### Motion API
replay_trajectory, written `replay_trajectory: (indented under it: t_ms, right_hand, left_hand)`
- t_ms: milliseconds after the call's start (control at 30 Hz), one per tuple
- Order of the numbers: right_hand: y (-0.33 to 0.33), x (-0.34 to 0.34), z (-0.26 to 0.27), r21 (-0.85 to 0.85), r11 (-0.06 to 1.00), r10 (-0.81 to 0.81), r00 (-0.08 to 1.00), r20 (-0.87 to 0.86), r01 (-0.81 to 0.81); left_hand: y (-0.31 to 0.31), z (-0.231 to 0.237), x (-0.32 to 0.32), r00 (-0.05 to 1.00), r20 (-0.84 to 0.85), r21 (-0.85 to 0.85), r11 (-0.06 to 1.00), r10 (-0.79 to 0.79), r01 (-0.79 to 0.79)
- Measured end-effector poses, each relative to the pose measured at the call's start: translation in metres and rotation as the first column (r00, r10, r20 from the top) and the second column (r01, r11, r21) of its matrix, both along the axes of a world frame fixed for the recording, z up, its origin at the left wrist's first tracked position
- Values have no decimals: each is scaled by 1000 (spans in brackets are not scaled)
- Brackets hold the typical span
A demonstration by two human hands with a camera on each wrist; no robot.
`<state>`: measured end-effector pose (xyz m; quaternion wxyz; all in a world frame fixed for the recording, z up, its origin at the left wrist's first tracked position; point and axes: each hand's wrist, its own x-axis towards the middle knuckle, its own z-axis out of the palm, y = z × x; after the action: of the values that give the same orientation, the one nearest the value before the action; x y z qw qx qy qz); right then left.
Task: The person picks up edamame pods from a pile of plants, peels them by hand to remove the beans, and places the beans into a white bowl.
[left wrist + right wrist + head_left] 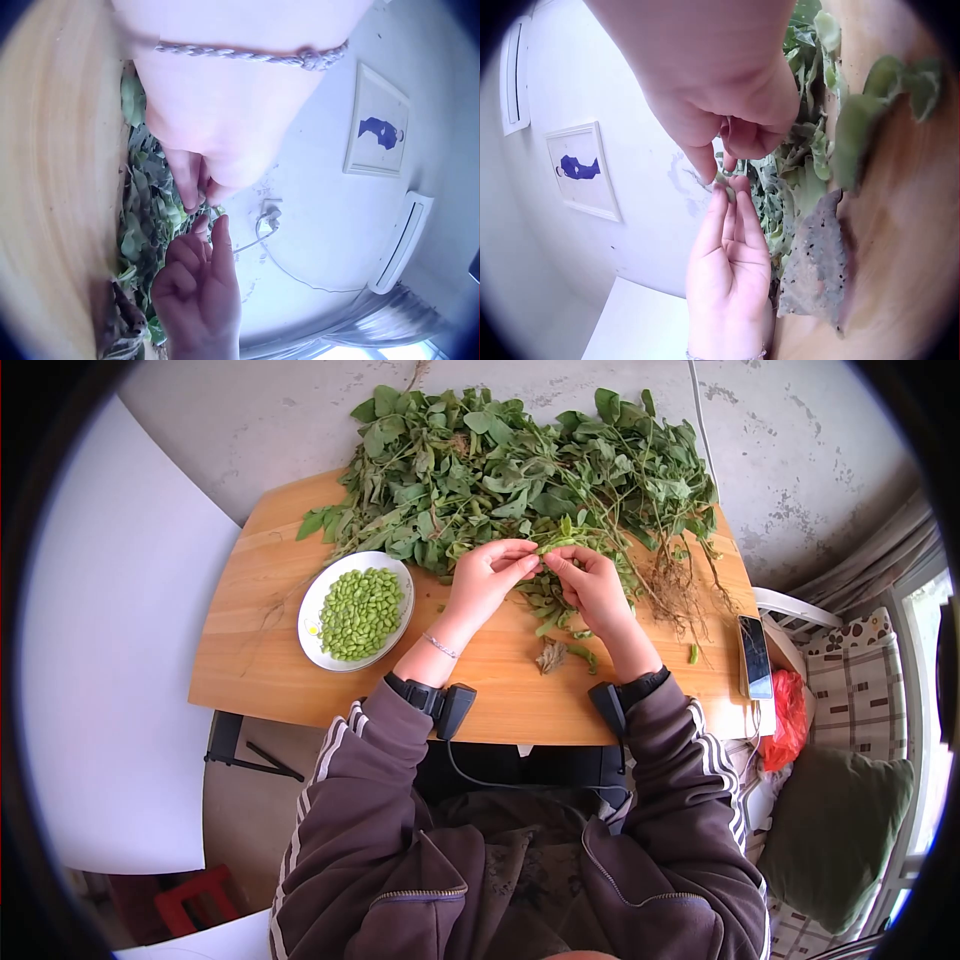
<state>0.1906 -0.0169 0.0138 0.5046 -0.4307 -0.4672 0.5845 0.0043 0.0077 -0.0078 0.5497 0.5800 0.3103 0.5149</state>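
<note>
Over the table, my left hand (pixel 487 582) and right hand (pixel 597 592) meet fingertip to fingertip. Between them is a small green bean pod (pixel 721 178), pinched by the thumb and fingers of both; fingers hide most of it. A heap of leafy bean plants (pixel 450 480) lies just beyond the hands. To the left of my left hand stands a white bowl (pixel 406 598) of shelled green beans (pixel 360 615). Below the right hand, opened green pods (pixel 859 127) and a dry, speckled leaf (pixel 816 259) lie on the wood.
The wooden table (pixel 470 705) has the plants along its back edge, with roots (pixel 680 590) trailing at the right. A phone (pixel 755 657) lies at the right edge, near a red plastic bag (pixel 787 720). A green cushion (pixel 838 830) sits beyond.
</note>
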Motion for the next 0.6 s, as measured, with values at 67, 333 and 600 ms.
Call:
replay_trajectory:
  t_ms: [67, 333, 600]
  right_hand:
    - [2, 0, -3, 17, 1000, -23, 999, 29, 22]
    - [5, 7, -11, 2, 996, 87, 957, -278, -90]
    - [2, 8, -11, 61, 993, 113, 959, -259, -100]
  left_hand:
    - [-2, 1, 1, 999, -30, 13, 1000, 13, -12]
    - [-12, 10, 5, 979, -174, 228, 971, 109, -67]
    - [-11, 8, 3, 990, -138, 75, 997, -17, 27]
